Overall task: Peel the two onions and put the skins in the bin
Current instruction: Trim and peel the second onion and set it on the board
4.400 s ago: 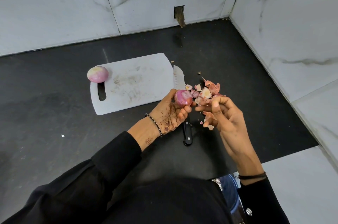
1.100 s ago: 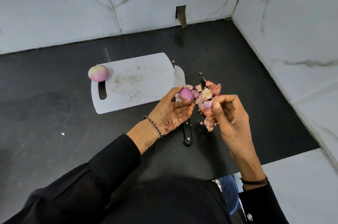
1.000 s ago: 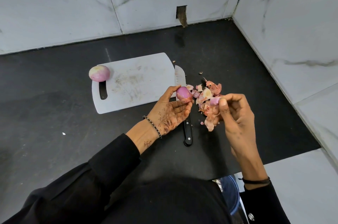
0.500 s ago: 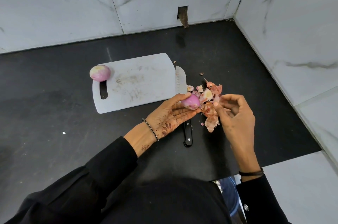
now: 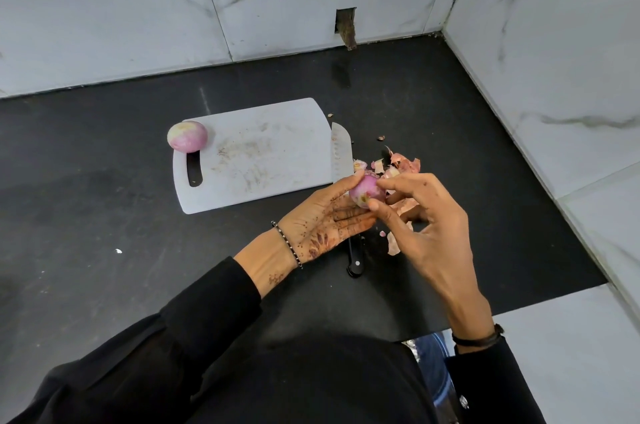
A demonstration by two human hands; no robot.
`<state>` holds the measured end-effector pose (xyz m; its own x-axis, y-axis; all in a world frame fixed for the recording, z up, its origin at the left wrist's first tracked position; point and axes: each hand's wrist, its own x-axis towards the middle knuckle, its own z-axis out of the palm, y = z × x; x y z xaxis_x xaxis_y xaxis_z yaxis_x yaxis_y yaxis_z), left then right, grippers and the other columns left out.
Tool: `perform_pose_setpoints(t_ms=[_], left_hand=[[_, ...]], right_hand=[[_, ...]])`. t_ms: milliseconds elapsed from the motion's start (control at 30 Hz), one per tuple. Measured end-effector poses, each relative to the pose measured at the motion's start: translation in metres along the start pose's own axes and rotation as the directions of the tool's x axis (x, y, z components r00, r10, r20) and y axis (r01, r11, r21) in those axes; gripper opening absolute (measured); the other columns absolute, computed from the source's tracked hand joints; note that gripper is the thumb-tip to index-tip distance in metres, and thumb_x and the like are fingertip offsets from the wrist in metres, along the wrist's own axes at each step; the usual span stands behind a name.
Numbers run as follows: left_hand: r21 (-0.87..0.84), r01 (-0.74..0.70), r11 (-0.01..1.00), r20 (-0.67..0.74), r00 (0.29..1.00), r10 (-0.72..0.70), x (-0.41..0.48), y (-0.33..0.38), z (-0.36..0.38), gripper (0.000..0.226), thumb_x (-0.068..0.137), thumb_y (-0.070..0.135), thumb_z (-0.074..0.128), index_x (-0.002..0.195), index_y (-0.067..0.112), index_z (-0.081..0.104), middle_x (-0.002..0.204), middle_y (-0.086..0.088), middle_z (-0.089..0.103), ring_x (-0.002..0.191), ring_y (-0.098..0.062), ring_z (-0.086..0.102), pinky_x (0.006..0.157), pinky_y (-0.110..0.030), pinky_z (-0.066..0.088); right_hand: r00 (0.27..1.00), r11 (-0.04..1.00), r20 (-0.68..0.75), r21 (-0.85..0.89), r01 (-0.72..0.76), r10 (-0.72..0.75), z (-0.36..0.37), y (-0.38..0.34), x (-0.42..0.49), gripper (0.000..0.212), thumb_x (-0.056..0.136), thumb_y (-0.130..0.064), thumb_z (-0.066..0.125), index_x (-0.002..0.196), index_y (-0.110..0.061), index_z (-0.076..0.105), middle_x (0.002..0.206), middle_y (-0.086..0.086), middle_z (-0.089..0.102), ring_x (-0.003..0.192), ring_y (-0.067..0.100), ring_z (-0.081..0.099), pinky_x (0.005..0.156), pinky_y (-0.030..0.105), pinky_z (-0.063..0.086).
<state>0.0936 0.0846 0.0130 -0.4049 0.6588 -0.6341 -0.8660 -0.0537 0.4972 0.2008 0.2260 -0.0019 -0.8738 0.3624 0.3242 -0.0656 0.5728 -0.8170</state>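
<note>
My left hand (image 5: pixel 325 215) lies palm up over the black countertop (image 5: pixel 104 215), with the thumb and fingers curled round a small pink onion (image 5: pixel 366 189). My right hand (image 5: pixel 429 226) meets it from the three o'clock side. Its forefinger tip sits on top of the same onion and its thumb tip underneath, so it pinches the bulb, while the other fingers hang loosely spread. Both hands grip this one onion, just above the knife.

The other peeled onion (image 5: pixel 187 136), pale yellow and pink, sits at the ten o'clock corner of the white cutting board (image 5: pixel 256 153), right above the handle slot. The kitchen knife (image 5: pixel 341 153) lies along the board's three o'clock edge with its blade pointing to twelve. Its black handle pokes out from under my left hand at six.

A loose heap of onion skins (image 5: pixel 403 165) lies on the counter at one o'clock from the held onion. More scraps lie beneath my right hand, at about five o'clock.

A beaded bracelet (image 5: pixel 287 247) circles my left wrist and a dark band (image 5: pixel 478 338) my right.
</note>
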Motion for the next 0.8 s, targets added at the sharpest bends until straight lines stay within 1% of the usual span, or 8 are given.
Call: perform_pose_setpoints(t_ms=[133, 233, 367, 500, 600, 667, 733, 800], left_hand=[[0.040, -0.036, 0.999, -0.009, 0.999, 0.036, 0.001, 0.001, 0.000, 0.046, 0.090, 0.030, 0.064, 0.128, 0.004, 0.059, 0.106, -0.017, 0.072, 0.092, -0.020, 0.069, 0.089, -0.032, 0.057], [0.058, -0.055, 0.997, -0.025, 0.998, 0.057, 0.003, 0.001, -0.001, 0.048, 0.089, 0.029, 0.066, 0.128, 0.004, 0.059, 0.110, -0.019, 0.070, 0.093, -0.021, 0.070, 0.087, -0.032, 0.058], [0.061, -0.092, 0.994, -0.043, 0.995, 0.094, 0.003, 0.000, -0.002, 0.040, 0.088, 0.025, 0.067, 0.122, 0.004, 0.061, 0.103, -0.019, 0.072, 0.086, -0.021, 0.072, 0.082, -0.032, 0.060], [0.069, -0.090, 0.994, -0.064, 0.993, 0.095, 0.004, 0.000, -0.001, 0.047, 0.089, 0.023, 0.067, 0.130, 0.002, 0.056, 0.113, -0.023, 0.069, 0.089, -0.022, 0.071, 0.083, -0.034, 0.060], [0.070, -0.067, 0.995, -0.092, 0.993, 0.073, 0.006, 0.000, 0.000, 0.050, 0.088, 0.026, 0.069, 0.130, 0.001, 0.056, 0.101, -0.022, 0.072, 0.084, -0.022, 0.073, 0.077, -0.033, 0.061], [0.068, -0.050, 0.996, -0.113, 0.992, 0.058, 0.007, -0.001, -0.001, 0.050, 0.087, 0.027, 0.071, 0.128, 0.000, 0.058, 0.097, -0.022, 0.073, 0.081, -0.023, 0.073, 0.076, -0.033, 0.062], [0.061, -0.039, 0.997, -0.138, 0.989, 0.047, 0.008, -0.003, -0.001, 0.049, 0.085, 0.027, 0.073, 0.124, -0.001, 0.061, 0.100, -0.024, 0.072, 0.081, -0.024, 0.074, 0.074, -0.033, 0.062], [0.043, -0.043, 0.998, -0.179, 0.983, 0.050, 0.008, -0.004, 0.000, 0.049, 0.083, 0.026, 0.076, 0.121, -0.002, 0.063, 0.099, -0.025, 0.072, 0.080, -0.024, 0.074, 0.072, -0.034, 0.062]], right_hand=[[1.000, 1.000, -0.021, -0.012, 0.019, -0.019, 0.000, -0.001, 0.002, 0.023, 0.088, -0.019, 0.081, 0.109, -0.014, 0.075, 0.109, -0.007, 0.065, 0.093, 0.013, 0.066, 0.071, 0.038, 0.058], [1.000, 1.000, -0.005, -0.009, 0.003, -0.003, 0.000, -0.003, 0.005, 0.020, 0.087, -0.021, 0.080, 0.105, -0.015, 0.074, 0.105, -0.009, 0.065, 0.093, 0.011, 0.065, 0.071, 0.037, 0.058], [0.997, 0.997, 0.027, 0.036, -0.068, 0.067, -0.001, -0.005, 0.008, 0.015, 0.087, -0.020, 0.080, 0.099, -0.015, 0.073, 0.100, -0.013, 0.064, 0.093, 0.012, 0.065, 0.072, 0.035, 0.057], [0.993, 0.997, 0.085, 0.011, -0.078, 0.077, 0.001, -0.004, 0.009, 0.009, 0.090, -0.020, 0.076, 0.094, -0.016, 0.069, 0.097, -0.012, 0.061, 0.089, 0.013, 0.062, 0.066, 0.034, 0.056], [0.997, 0.999, 0.070, -0.053, -0.006, 0.009, 0.002, -0.002, 0.008, 0.008, 0.090, -0.016, 0.076, 0.094, -0.012, 0.070, 0.096, -0.007, 0.061, 0.089, 0.009, 0.060, 0.068, 0.016, 0.050], [0.997, 0.992, 0.072, -0.112, 0.050, -0.042, 0.002, 0.000, 0.007, 0.009, 0.089, -0.010, 0.077, 0.094, -0.011, 0.070, 0.096, -0.006, 0.060, 0.087, 0.007, 0.058, 0.072, 0.010, 0.044], [0.991, 0.978, 0.095, -0.179, 0.110, -0.094, 0.003, 0.003, 0.006, 0.012, 0.089, -0.005, 0.077, 0.095, -0.011, 0.069, 0.098, -0.006, 0.060, 0.085, 0.007, 0.056, 0.073, 0.015, 0.046], [0.988, 0.951, 0.106, -0.276, 0.139, -0.113, 0.004, 0.006, 0.002, 0.010, 0.092, -0.007, 0.074, 0.097, -0.013, 0.068, 0.099, -0.006, 0.060, 0.084, 0.011, 0.057, 0.068, 0.030, 0.052]])
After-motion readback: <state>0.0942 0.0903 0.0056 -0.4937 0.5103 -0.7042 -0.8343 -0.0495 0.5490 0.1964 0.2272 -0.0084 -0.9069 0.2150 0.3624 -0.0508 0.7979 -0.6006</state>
